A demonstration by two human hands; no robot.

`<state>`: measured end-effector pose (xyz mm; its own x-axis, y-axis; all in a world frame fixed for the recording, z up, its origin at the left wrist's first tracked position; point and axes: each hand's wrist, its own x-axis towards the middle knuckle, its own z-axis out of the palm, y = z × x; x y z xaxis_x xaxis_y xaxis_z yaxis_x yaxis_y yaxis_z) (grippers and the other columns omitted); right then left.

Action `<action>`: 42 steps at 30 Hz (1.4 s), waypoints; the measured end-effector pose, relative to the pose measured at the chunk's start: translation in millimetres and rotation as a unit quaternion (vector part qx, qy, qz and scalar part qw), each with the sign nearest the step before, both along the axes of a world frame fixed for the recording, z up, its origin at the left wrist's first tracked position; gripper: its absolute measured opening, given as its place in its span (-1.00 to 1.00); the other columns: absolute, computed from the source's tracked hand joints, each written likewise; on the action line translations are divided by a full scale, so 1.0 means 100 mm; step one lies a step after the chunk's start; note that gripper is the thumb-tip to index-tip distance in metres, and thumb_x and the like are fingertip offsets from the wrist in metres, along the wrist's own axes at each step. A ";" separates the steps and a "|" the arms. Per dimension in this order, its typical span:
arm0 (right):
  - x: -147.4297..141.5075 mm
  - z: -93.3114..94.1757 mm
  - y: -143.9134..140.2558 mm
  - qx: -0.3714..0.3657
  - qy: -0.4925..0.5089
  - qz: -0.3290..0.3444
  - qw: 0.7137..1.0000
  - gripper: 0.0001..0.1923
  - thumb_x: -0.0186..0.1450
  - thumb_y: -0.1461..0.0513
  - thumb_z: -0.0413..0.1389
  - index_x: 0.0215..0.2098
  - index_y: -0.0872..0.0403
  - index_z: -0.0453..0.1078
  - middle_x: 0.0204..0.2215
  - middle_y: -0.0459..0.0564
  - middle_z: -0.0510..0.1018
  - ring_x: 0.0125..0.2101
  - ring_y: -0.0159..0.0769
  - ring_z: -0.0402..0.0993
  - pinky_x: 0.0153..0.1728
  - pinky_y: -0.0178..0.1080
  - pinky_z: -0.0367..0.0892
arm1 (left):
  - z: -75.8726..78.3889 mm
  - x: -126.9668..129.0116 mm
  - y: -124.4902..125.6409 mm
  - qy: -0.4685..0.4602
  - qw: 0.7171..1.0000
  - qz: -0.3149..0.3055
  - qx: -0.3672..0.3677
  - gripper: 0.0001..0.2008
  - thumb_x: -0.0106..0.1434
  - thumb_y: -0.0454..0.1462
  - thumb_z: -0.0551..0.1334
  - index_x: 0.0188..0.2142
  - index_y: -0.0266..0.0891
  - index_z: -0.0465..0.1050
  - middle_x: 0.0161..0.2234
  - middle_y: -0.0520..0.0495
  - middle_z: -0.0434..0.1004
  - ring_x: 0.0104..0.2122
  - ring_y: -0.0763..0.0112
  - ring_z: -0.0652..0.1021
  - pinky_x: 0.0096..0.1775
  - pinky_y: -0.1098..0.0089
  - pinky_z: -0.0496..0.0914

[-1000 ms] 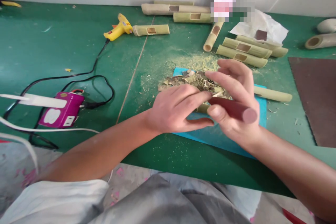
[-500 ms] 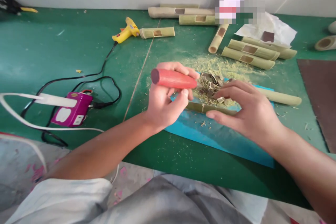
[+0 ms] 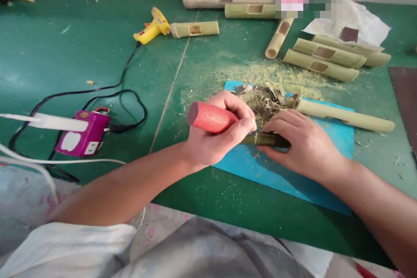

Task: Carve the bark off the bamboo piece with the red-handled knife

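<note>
My left hand (image 3: 218,139) is closed around the red wooden handle (image 3: 210,117) of a tool, its working end hidden behind my fingers. My right hand (image 3: 304,147) presses down on a short dark-green bamboo piece (image 3: 265,140) that lies on a blue mat (image 3: 293,173). The tool's tip meets this piece between my two hands. A pile of bamboo chips and shavings (image 3: 265,100) lies on the mat just behind my hands. A long pale bamboo tube (image 3: 345,115) rests across the mat's far right side.
Several bamboo tubes with rectangular cut-outs (image 3: 321,58) lie at the back of the green table (image 3: 65,52). A yellow glue gun (image 3: 151,30) lies at back centre, its black cord running to a purple power strip (image 3: 81,137) at left. A dark brown sheet (image 3: 405,95) is at right.
The red-handled tool passed from my right hand to my left hand. My right hand dropped onto the bamboo piece, and my left hand brought the tool down against it.
</note>
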<state>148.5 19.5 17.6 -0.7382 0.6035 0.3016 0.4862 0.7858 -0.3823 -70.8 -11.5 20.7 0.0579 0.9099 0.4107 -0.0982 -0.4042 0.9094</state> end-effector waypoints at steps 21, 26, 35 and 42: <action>-0.09 -0.06 -0.15 -0.030 -0.032 -0.055 0.998 -0.85 0.32 0.16 0.22 -0.21 0.08 0.46 -0.34 0.03 0.55 -0.33 -0.17 0.48 -0.35 -0.18 0.34 | 0.08 -0.04 -0.06 0.130 0.991 -0.019 0.025 -0.96 0.32 -0.32 0.26 -0.30 -0.23 0.46 -0.38 -0.05 0.62 -0.38 0.41 0.62 -0.34 0.35 0.53; -0.07 -0.05 -0.12 -0.042 -0.031 -0.046 0.998 -0.79 0.31 0.12 0.24 -0.22 0.11 0.49 -0.35 0.04 0.54 -0.34 -0.17 0.48 -0.34 -0.16 0.38 | 0.00 -0.06 -0.03 0.057 0.997 -0.005 0.061 -0.93 0.37 -0.28 0.27 -0.27 -0.21 0.48 -0.35 -0.04 0.62 -0.34 0.41 0.64 -0.25 0.32 0.55; -0.05 -0.05 -0.12 -0.068 -0.022 -0.035 0.997 -0.82 0.34 0.13 0.19 -0.20 0.07 0.48 -0.31 0.06 0.58 -0.29 -0.16 0.50 -0.28 -0.14 0.41 | -0.01 -0.06 -0.03 0.114 0.993 -0.031 0.029 -0.86 0.38 -0.22 0.27 -0.32 -0.21 0.48 -0.40 -0.04 0.62 -0.41 0.43 0.61 -0.35 0.36 0.53; -0.05 -0.04 -0.10 -0.048 -0.024 -0.038 0.998 -0.81 0.37 0.11 0.16 -0.32 0.05 0.47 -0.36 0.05 0.54 -0.34 -0.20 0.44 -0.33 -0.17 0.36 | 0.11 -0.07 -0.02 0.190 0.979 -0.033 0.061 -0.90 0.32 -0.31 0.26 -0.36 -0.21 0.44 -0.37 -0.06 0.62 -0.36 0.40 0.63 -0.29 0.33 0.54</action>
<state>143.1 9.7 13.9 -0.7019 0.6820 0.2053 0.5621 0.7075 -0.4283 -77.9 -13.5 31.6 0.2835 0.8448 0.4539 0.2080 -0.5162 0.8308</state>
